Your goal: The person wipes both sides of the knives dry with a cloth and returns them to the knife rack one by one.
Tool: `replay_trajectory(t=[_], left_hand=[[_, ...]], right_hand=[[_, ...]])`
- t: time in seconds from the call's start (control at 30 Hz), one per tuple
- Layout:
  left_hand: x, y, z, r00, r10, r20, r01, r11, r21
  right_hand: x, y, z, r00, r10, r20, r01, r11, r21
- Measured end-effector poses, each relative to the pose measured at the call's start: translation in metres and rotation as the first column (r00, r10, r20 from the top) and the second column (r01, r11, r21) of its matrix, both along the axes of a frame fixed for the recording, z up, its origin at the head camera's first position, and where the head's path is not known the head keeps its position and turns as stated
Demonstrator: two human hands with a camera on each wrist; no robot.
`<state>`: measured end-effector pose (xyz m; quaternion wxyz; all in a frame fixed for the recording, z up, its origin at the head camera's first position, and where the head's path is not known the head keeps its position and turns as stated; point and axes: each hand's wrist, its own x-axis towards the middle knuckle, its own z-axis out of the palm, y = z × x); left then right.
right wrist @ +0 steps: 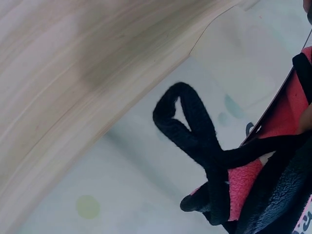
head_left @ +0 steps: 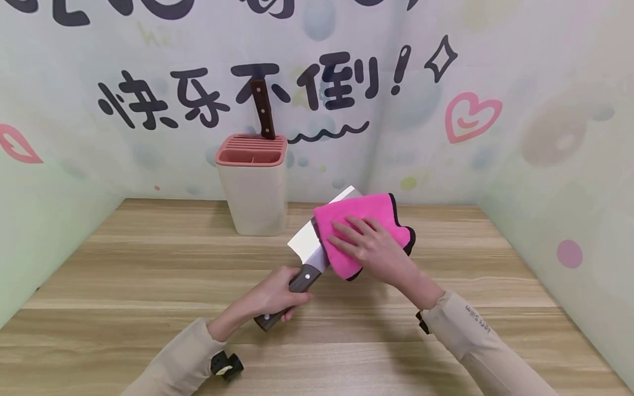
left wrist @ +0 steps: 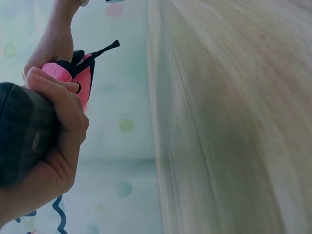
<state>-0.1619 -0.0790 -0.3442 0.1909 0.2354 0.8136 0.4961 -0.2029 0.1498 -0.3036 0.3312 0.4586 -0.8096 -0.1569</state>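
My left hand [head_left: 277, 294] grips the dark riveted handle [left wrist: 24, 131] of a cleaver [head_left: 308, 246], whose wide blade slants up and to the right above the table. A pink cloth [head_left: 366, 212] with black edging is draped over the blade and covers much of it. On the cloth lies my right hand [head_left: 371, 250], fingers spread across its upper face and holding it against the blade. From the right wrist view, the cloth's black border [right wrist: 195, 126] hangs in a loop below, with the blade's edge beside it. The right thumb is hidden in the head view.
Behind my left hand stands a white knife block [head_left: 255, 201] with a pink slotted top. A brown-handled knife [head_left: 262, 109] sticks up from its rear slots. The wood-grain table [head_left: 148, 275] ends at a printed wall covering [head_left: 421, 170], with side walls left and right.
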Motion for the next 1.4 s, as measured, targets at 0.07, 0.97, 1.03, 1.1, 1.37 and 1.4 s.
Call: replay_trajectory(t=[0.07,0.97,1.03,1.1,1.37,1.4], left_hand=[[0.000,0.000,0.000,1.000,0.001,0.001,-0.001,1.000,0.001],[0.002,-0.006,-0.001,1.000,0.002,-0.010,-0.002,1.000,0.002],[0.003,-0.006,0.000,1.000,-0.002,-0.011,0.002,1.000,0.003],[0.003,-0.006,0.000,1.000,-0.004,-0.013,0.004,1.000,0.003],[0.003,-0.006,0.000,1.000,0.003,-0.011,-0.003,1.000,-0.006],[0.003,-0.006,0.000,1.000,0.003,-0.014,-0.003,1.000,-0.008]], right_hand=[[-0.002,0.002,0.000,1.000,-0.019,0.007,0.019,1.000,-0.011],[-0.023,0.030,-0.004,0.990,-0.121,0.072,0.133,0.970,-0.204],[-0.023,0.031,-0.005,0.989,-0.124,0.075,0.138,0.967,-0.213],[-0.023,0.032,-0.005,0.989,-0.128,0.077,0.142,0.965,-0.221],[-0.024,0.032,-0.004,0.986,-0.153,0.067,0.164,0.960,-0.229],[-0.024,0.032,-0.004,0.986,-0.155,0.063,0.165,0.960,-0.226]])
